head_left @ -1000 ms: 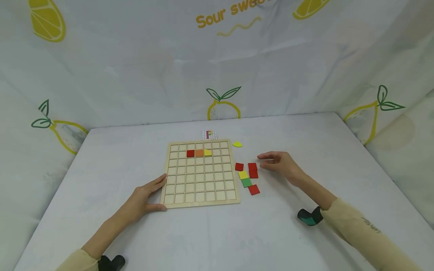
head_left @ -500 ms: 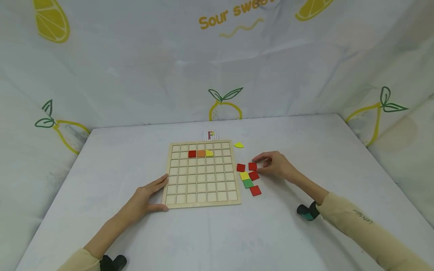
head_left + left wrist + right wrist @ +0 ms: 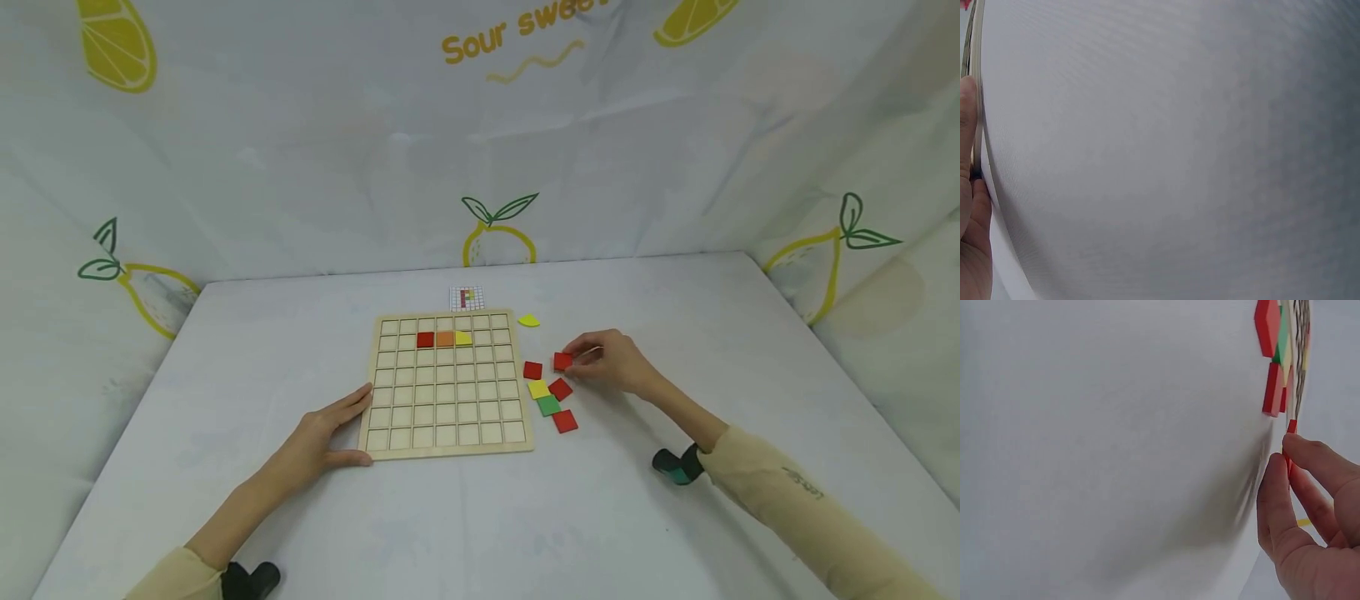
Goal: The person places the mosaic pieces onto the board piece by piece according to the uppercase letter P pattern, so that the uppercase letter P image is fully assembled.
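Observation:
My right hand (image 3: 609, 363) pinches a red square tile (image 3: 562, 361) between thumb and fingertips, to the right of the board. In the right wrist view the held tile (image 3: 1292, 427) stands on edge between the fingers. My left hand (image 3: 322, 439) rests at the near left corner of a wooden grid board (image 3: 446, 392), its fingers against the left side and the thumb at the front edge. A red tile (image 3: 425, 340), an orange tile (image 3: 445, 339) and a yellow piece (image 3: 463, 338) sit side by side in the board's second row from the far edge.
Several loose tiles lie right of the board: red (image 3: 532, 370), yellow (image 3: 538, 389), green (image 3: 549, 406), another red (image 3: 560, 389) and a nearer red (image 3: 566, 422). A yellow rounded piece (image 3: 528, 320) lies farther back. A small printed grid card (image 3: 467, 298) lies behind the board.
My right hand has moved left to the red tiles and pinched one, shifting it slightly away from the red tile beside it, which has turned. The left hand stays at the board.

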A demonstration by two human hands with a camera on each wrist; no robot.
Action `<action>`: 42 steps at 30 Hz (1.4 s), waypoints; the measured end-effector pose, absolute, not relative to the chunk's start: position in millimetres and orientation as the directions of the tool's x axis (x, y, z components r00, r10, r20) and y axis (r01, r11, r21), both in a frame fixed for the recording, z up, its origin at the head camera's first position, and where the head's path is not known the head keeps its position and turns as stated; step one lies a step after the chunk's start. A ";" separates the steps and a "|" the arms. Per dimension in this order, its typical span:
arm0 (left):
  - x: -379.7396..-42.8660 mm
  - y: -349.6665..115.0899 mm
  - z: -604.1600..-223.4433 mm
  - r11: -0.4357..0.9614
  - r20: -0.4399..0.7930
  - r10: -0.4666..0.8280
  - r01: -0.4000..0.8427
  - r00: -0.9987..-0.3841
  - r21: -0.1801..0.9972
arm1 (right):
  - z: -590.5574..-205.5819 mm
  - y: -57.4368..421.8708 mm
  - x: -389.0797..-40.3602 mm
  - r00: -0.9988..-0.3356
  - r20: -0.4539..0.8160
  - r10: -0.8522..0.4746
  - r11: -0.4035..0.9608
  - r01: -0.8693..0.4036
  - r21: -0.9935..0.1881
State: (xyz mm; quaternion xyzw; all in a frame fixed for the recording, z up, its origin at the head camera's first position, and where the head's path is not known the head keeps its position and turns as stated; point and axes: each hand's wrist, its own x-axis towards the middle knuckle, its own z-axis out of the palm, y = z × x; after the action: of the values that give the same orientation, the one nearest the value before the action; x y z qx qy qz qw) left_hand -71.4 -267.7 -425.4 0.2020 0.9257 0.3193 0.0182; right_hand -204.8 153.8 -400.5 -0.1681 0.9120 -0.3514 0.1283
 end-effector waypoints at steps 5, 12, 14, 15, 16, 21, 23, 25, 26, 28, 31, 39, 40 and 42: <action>-71.7 -267.0 -423.7 0.713 0.098 0.391 0.368 -0.915 0.597 | -395.2 149.1 -199.7 -0.907 -0.157 -0.390 0.595 -0.119 -0.795; -72.4 -266.4 -423.6 0.719 0.105 0.394 0.377 -0.913 0.584 | -389.5 123.8 -191.6 -0.893 -0.198 -0.405 0.487 -0.028 -0.873; -72.4 -266.4 -423.9 0.722 0.103 0.392 0.375 -0.914 0.582 | -389.0 115.4 -190.9 -0.894 -0.187 -0.407 0.475 -0.032 -0.879; -72.1 -266.4 -423.8 0.721 0.103 0.392 0.375 -0.914 0.582 | -388.6 111.0 -190.3 -0.895 -0.185 -0.407 0.467 -0.030 -0.884; -72.1 -266.3 -423.8 0.721 0.101 0.390 0.372 -0.915 0.585 | -388.4 106.8 -190.0 -0.896 -0.185 -0.404 0.458 -0.024 -0.888; -70.9 -266.3 -422.4 0.720 0.093 0.387 0.364 -0.918 0.591 | -388.7 83.7 -188.2 -0.905 -0.190 -0.380 0.433 0.007 -0.901; -70.5 -266.2 -422.0 0.721 0.091 0.385 0.361 -0.918 0.591 | -389.6 74.2 -188.4 -0.909 -0.175 -0.379 0.425 -0.003 -0.905; -70.1 -266.0 -421.6 0.723 0.087 0.383 0.357 -0.920 0.591 | -390.1 64.7 -188.8 -0.911 -0.163 -0.379 0.418 -0.011 -0.908; -69.9 -266.0 -421.6 0.723 0.087 0.382 0.356 -0.920 0.592 | -390.5 60.3 -188.9 -0.913 -0.156 -0.378 0.416 -0.017 -0.909; -69.8 -265.9 -421.7 0.721 0.083 0.382 0.353 -0.920 0.596 | -391.6 52.3 -189.0 -0.917 -0.136 -0.375 0.414 -0.034 -0.910; -70.0 -265.6 -421.8 0.718 0.079 0.384 0.352 -0.920 0.601 | -393.3 41.5 -189.8 -0.919 -0.114 -0.379 0.408 -0.055 -0.911; -69.8 -265.5 -421.3 0.715 0.085 0.387 0.357 -0.918 0.602 | -397.5 18.5 -193.2 -0.923 -0.085 -0.374 0.409 -0.082 -0.909; -69.8 -265.6 -421.2 0.714 0.086 0.387 0.357 -0.918 0.602 | -398.1 15.8 -193.6 -0.926 -0.086 -0.369 0.415 -0.081 -0.906; -70.1 -265.5 -421.3 0.713 0.088 0.387 0.358 -0.918 0.603 | -399.3 10.6 -194.3 -0.929 -0.084 -0.360 0.426 -0.083 -0.901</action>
State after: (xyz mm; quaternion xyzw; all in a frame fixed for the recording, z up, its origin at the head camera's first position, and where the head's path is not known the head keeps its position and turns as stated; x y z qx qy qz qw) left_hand -70.1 -265.5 -421.3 0.2013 0.9252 0.3208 0.0223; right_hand -194.3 10.6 -399.3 -0.1327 0.8339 -0.5189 0.1332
